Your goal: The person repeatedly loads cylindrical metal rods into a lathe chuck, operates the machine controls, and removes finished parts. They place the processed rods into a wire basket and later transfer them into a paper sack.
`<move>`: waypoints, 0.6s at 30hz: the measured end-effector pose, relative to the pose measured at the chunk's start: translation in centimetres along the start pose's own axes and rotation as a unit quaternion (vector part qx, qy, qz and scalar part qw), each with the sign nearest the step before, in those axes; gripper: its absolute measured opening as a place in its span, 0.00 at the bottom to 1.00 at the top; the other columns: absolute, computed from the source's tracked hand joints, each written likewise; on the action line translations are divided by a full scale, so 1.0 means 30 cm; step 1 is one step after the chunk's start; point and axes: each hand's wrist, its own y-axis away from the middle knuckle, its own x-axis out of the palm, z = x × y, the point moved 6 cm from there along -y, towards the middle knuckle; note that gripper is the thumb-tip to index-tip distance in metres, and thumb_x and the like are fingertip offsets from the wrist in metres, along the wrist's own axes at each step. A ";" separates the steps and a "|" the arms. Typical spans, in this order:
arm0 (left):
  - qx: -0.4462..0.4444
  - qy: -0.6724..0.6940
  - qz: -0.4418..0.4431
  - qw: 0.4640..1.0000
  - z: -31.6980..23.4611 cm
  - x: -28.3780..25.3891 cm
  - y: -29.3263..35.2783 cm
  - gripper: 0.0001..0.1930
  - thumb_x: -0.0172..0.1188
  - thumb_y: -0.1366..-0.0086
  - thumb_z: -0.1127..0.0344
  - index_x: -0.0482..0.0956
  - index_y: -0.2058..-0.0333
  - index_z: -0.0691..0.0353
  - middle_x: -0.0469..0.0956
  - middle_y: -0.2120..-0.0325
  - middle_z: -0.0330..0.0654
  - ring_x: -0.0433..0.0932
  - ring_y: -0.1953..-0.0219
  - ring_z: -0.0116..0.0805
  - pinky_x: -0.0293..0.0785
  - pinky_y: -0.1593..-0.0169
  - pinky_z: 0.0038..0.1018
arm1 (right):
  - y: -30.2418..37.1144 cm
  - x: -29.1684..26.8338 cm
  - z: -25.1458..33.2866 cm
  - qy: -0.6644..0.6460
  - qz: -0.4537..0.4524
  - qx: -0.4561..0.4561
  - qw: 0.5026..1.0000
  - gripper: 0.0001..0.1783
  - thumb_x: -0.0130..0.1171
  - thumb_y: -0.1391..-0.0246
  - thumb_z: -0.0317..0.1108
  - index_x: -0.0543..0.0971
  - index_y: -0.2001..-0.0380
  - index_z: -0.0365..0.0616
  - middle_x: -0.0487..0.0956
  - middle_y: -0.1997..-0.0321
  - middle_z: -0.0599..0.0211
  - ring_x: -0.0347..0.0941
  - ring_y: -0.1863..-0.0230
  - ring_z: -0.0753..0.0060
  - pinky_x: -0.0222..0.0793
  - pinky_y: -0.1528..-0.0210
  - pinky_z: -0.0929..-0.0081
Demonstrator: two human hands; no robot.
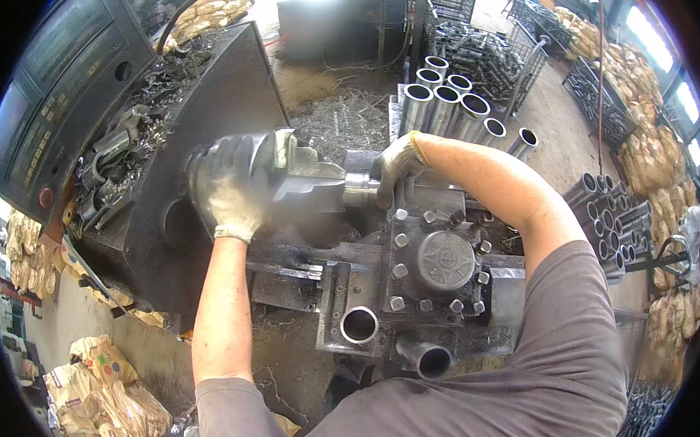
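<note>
My left hand [237, 206], in a pale work glove, lies against the dark lathe chuck [273, 153]; its fingers blur into the grey metal, so their pose is unclear. Jaws [308, 186] of the chuck reach toward a short, shiny metal tube [359, 189]. Around the right end of that tube curl the dirty gloved fingers of my right hand [398, 170], with the arm bent in from the right. Just in front of this hand sits the square tool post [445, 261], ringed with several bolts.
Near me, one cut tube [359, 325] stands on the carriage and another tube [426, 358] lies tilted beside it. More upright tubes [444, 105] stand behind the machine. A control panel [64, 93] and a chip-covered housing [136, 144] rise at left. Sacks [104, 388] lie on the floor.
</note>
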 end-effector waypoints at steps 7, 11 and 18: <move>0.036 -0.004 0.011 0.999 -0.089 -0.098 -0.028 0.24 0.65 0.35 0.59 0.81 0.42 0.59 0.78 0.38 0.52 0.71 0.32 0.56 0.60 0.26 0.51 | 0.108 0.041 0.014 0.319 -0.201 -0.104 0.920 0.32 0.78 0.57 0.57 0.89 0.58 0.40 0.89 0.60 0.54 0.85 0.58 0.58 0.80 0.51 0.60; 0.006 0.007 0.003 1.000 -0.021 0.027 0.001 0.27 0.62 0.33 0.51 0.77 0.39 0.57 0.76 0.38 0.47 0.66 0.29 0.52 0.53 0.23 0.53 | 0.484 0.138 0.166 0.512 -0.374 0.139 0.761 0.22 0.75 0.60 0.45 0.89 0.63 0.41 0.88 0.63 0.46 0.88 0.60 0.46 0.83 0.55 0.57; 0.024 0.381 0.035 0.924 -0.046 -0.213 0.212 0.33 0.65 0.29 0.55 0.70 0.32 0.67 0.73 0.33 0.59 0.68 0.29 0.58 0.61 0.25 0.49 | 0.846 0.648 0.426 0.306 -0.637 0.030 0.707 0.31 0.77 0.61 0.45 0.81 0.53 0.42 0.87 0.62 0.47 0.86 0.60 0.41 0.82 0.54 0.52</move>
